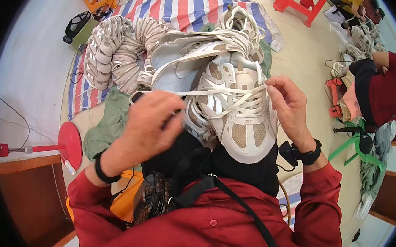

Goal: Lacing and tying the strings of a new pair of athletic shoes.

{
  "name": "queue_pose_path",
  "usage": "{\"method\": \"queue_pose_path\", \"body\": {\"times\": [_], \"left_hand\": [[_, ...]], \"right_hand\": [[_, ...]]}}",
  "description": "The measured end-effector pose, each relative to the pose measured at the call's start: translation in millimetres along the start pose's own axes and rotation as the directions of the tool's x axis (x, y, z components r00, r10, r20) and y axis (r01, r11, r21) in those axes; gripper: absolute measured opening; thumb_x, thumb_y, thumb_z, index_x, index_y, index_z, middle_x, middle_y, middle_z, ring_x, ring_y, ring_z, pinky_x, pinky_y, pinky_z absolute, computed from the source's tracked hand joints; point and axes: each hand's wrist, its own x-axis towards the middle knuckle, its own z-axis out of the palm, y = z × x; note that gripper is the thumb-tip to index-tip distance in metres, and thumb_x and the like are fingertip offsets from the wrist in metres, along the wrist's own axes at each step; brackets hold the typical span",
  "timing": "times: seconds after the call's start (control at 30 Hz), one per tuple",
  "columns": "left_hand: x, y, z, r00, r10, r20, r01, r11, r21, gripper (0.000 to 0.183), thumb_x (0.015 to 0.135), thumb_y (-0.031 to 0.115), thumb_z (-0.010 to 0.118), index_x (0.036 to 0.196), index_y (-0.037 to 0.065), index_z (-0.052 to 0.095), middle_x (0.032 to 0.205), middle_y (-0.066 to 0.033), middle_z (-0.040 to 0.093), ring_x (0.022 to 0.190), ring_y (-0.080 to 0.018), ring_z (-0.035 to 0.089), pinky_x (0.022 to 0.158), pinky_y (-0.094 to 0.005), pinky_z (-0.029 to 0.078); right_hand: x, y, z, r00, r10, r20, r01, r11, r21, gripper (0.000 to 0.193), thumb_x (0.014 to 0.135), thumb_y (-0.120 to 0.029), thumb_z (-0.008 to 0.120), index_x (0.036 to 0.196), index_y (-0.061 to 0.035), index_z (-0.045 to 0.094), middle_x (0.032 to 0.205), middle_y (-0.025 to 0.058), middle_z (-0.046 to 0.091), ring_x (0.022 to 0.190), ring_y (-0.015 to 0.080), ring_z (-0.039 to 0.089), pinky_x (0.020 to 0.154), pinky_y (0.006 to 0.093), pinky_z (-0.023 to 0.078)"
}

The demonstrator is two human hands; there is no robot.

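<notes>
Both hands pull a white lace taut across a beige and white sneaker on the person's lap.

The right hand (289,104) pinches one end of the lace (200,94) between thumb and fingertips just right of the sneaker (235,112), near its top eyelets. The left hand (150,122) is curled shut around the other end, just left of the sneaker and touching its side. The lace runs straight between them over the tongue. Behind the sneaker lies a heap of more sneakers (199,45), with bundled white soles (113,51) to its left on a striped sheet (188,1). Well to the sneaker's right, another person in red (391,89) sits bent over.
</notes>
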Motion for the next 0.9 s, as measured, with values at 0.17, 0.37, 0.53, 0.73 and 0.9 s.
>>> {"method": "queue_pose_path", "body": {"times": [0.17, 0.37, 0.53, 0.73, 0.9], "left_hand": [[36, 9, 64, 0.993, -0.090, 0.071, 0.105, 0.966, -0.237, 0.019, 0.077, 0.008, 0.068, 0.092, 0.001, 0.062, 0.082, -0.0118, 0.061, 0.074, -0.0245, 0.061, 0.068, -0.0341, 0.048], [58, 3, 96, 0.960, -0.173, 0.220, 0.226, 0.942, -0.247, 0.012, 0.079, 0.010, 0.063, 0.088, 0.002, 0.061, 0.079, -0.0108, 0.060, 0.067, -0.0218, 0.059, 0.063, -0.0333, 0.047], [61, 4, 90, 0.923, -0.248, 0.294, 0.359, 0.831, -0.426, 0.013, 0.079, 0.011, 0.062, 0.087, 0.002, 0.059, 0.075, -0.0118, 0.060, 0.064, -0.0226, 0.058, 0.060, -0.0331, 0.046], [61, 16, 92, 0.932, -0.242, 0.269, 0.296, 0.939, -0.178, 0.013, 0.081, 0.013, 0.062, 0.085, 0.001, 0.057, 0.065, -0.0061, 0.053, 0.058, -0.0147, 0.050, 0.057, -0.0319, 0.043], [61, 6, 97, 0.948, -0.185, 0.260, 0.258, 0.923, -0.284, 0.014, 0.082, 0.013, 0.064, 0.083, 0.001, 0.057, 0.066, -0.0032, 0.050, 0.062, -0.0124, 0.048, 0.059, -0.0302, 0.042]], "right_hand": [[21, -19, 2, 0.983, -0.040, 0.179, 0.088, 0.959, -0.271, 0.012, 0.085, -0.003, 0.062, 0.097, -0.0021, 0.061, 0.093, 0.0063, 0.057, 0.066, 0.0155, 0.054, 0.062, 0.0278, 0.045], [23, -12, 1, 0.904, -0.170, 0.391, 0.346, 0.828, -0.441, 0.010, 0.083, -0.006, 0.062, 0.092, -0.0033, 0.057, 0.102, 0.0127, 0.055, 0.081, 0.0348, 0.059, 0.069, 0.0425, 0.048], [25, -1, 1, 0.932, -0.165, 0.322, 0.278, 0.896, -0.346, 0.009, 0.085, -0.007, 0.061, 0.087, -0.0030, 0.054, 0.091, 0.0149, 0.055, 0.077, 0.0344, 0.058, 0.065, 0.0411, 0.046], [31, -2, 1, 0.937, -0.013, 0.350, 0.082, 0.979, -0.185, 0.012, 0.089, -0.010, 0.059, 0.087, -0.0003, 0.052, 0.070, 0.0161, 0.055, 0.062, 0.0306, 0.052, 0.060, 0.0356, 0.043], [32, -5, -4, 0.923, 0.034, 0.382, 0.027, 0.988, -0.152, 0.012, 0.089, -0.011, 0.058, 0.087, 0.0000, 0.053, 0.069, 0.0131, 0.052, 0.061, 0.0226, 0.049, 0.059, 0.0328, 0.042]]}}
